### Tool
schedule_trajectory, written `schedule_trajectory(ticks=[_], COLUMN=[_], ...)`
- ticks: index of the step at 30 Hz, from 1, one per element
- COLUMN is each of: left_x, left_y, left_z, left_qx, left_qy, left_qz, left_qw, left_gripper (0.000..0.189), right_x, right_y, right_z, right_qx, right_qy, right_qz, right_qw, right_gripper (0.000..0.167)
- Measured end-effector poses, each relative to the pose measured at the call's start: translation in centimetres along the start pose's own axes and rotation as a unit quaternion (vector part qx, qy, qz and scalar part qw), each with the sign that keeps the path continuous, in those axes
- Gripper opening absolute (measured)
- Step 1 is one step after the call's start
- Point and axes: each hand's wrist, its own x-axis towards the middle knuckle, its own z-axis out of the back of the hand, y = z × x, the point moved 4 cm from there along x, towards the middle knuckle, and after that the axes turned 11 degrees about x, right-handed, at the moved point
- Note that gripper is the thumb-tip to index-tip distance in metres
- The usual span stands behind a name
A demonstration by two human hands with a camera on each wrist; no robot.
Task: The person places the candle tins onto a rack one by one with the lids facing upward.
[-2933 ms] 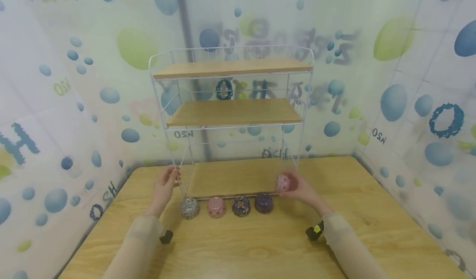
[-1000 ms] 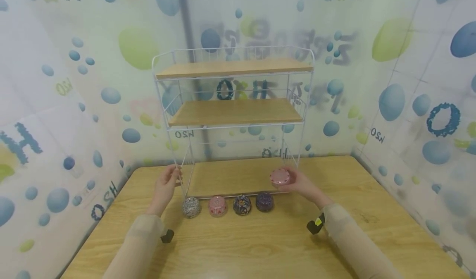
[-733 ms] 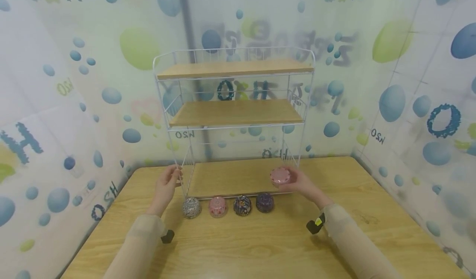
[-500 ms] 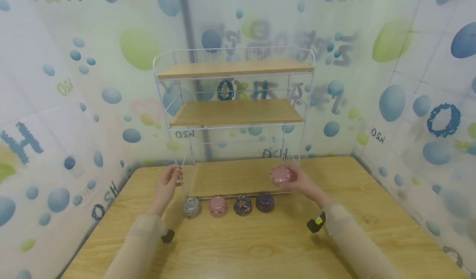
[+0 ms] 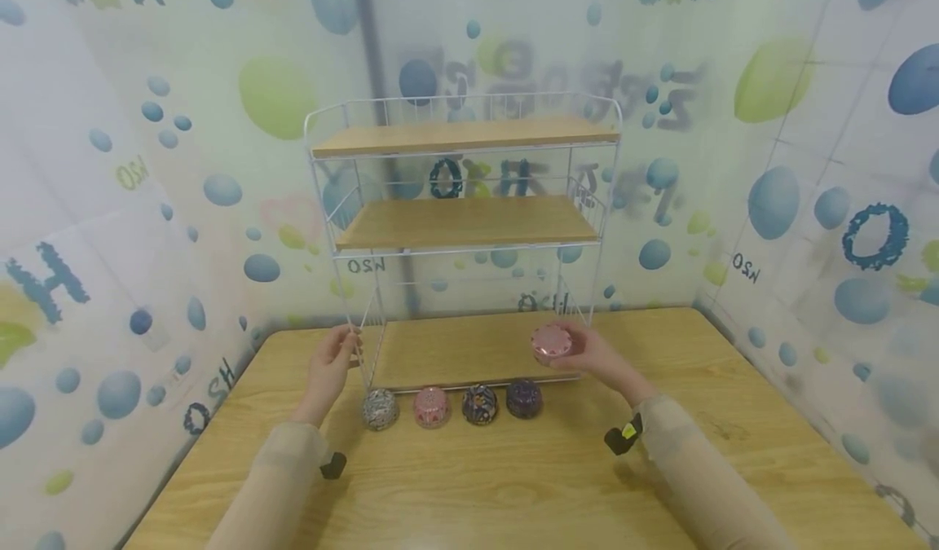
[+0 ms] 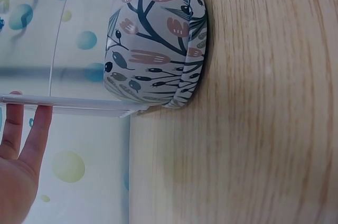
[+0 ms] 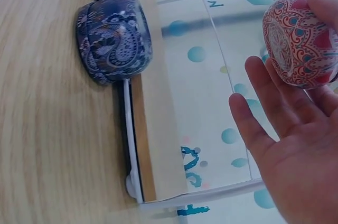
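Note:
My right hand [image 5: 596, 356] holds a small round pink tin [image 5: 552, 343] just above the right front of the rack's bottom shelf [image 5: 455, 353]. The tin's red and white patterned side [image 7: 298, 36] shows in the right wrist view, with the thumb on top and fingers beneath. With its fingers round the white wire rack's left front post [image 6: 50, 100], my left hand [image 5: 328, 371] stays at the left side. Along the rack's front edge stand a pale floral tin [image 5: 380, 409], another pink tin [image 5: 430, 407], a dark floral tin [image 5: 480, 404] and a purple paisley tin [image 5: 524, 399].
The rack's wooden middle shelf [image 5: 469, 222] and top shelf [image 5: 462, 134] overhang the bottom one. Thin wire rails [image 5: 584, 194] close in its sides. The wooden table [image 5: 469, 477] runs back to a wall printed with bubbles [image 5: 275, 98].
My right hand has raised the pink tin slightly and tipped it, so a flat round face now shows to the head camera. The left hand keeps its place on the post; the other tins have not moved.

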Motion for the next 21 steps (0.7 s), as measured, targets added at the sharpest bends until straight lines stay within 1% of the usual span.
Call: schedule_trajectory(ticks=[2,4,7,9,10,15,21], left_x=[0.0,0.0,0.0,-0.1,-0.1,-0.1,-0.1], left_y=[0.0,0.1,0.2,0.2,0.2,0.2,0.1], left_z=[0.0,0.0,-0.1,-0.1,-0.1,-0.1,-0.1], left_qx=[-0.003,-0.003,0.002,0.008,0.011,0.012,0.008], left_qy=[-0.001,-0.001,0.000,0.000,-0.001,-0.004,-0.007], left_qz=[0.000,-0.001,0.000,0.002,0.003,0.004,0.005], left_qw=[1.0000,1.0000,1.0000,1.0000,0.9999,0.9999,0.9999], left_gripper=[0.023,0.023,0.024,0.024,0.024,0.024,0.025], right_x=[0.2,0.3,0.5,0.6,0.6,0.8,1.1], right_y=[-0.1,0.1,0.7,1.1,1.3,2.1,3.0], right_z=[0.2,0.3,0.4,0.5,0.5,0.4,0.2], right_qx=[-0.010,-0.018,-0.016,-0.010,-0.005,-0.013,-0.010], right_qy=[0.002,0.007,0.012,0.011,0.009,0.001,0.011], right_qz=[0.015,0.038,0.052,0.048,0.038,0.010,0.014], right_qw=[0.9998,0.9991,0.9984,0.9988,0.9992,0.9999,0.9998], right_gripper=[0.068,0.067,0.066,0.068,0.069,0.070,0.068])
